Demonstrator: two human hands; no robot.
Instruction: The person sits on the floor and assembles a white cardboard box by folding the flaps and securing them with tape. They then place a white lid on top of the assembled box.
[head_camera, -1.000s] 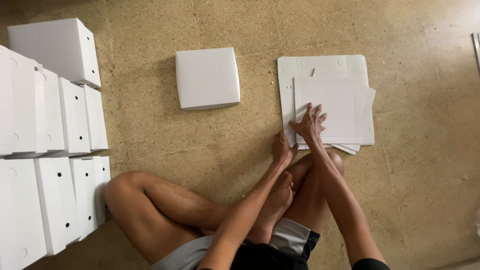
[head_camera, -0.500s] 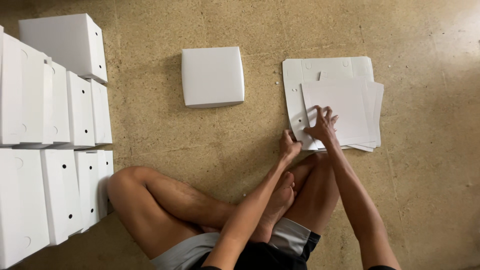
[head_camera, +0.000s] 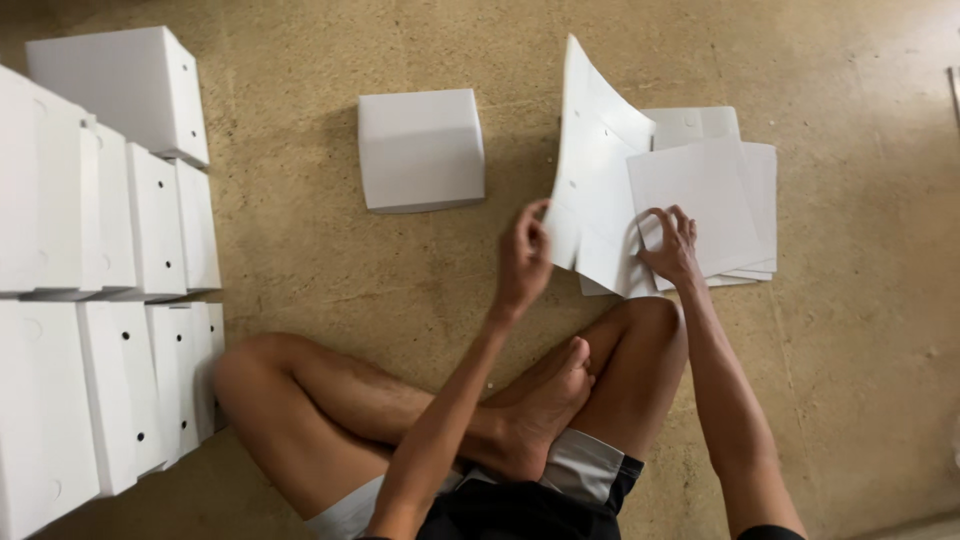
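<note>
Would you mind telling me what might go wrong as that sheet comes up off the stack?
1. The lifted sheet already bows; held only at its lower edge by the left hand, it may crease.
2. The right hand rests on a fanned, uneven stack, so sheets beneath could slide.
3. The folded box lies close by; a swinging sheet might knock it.

Left hand (head_camera: 525, 250) raised, fingers pinched; right hand (head_camera: 668, 245) spread, palm down

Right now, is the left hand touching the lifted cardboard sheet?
Touching. The head view shows the left hand pinching the lifted cardboard sheet at its lower edge.
</note>
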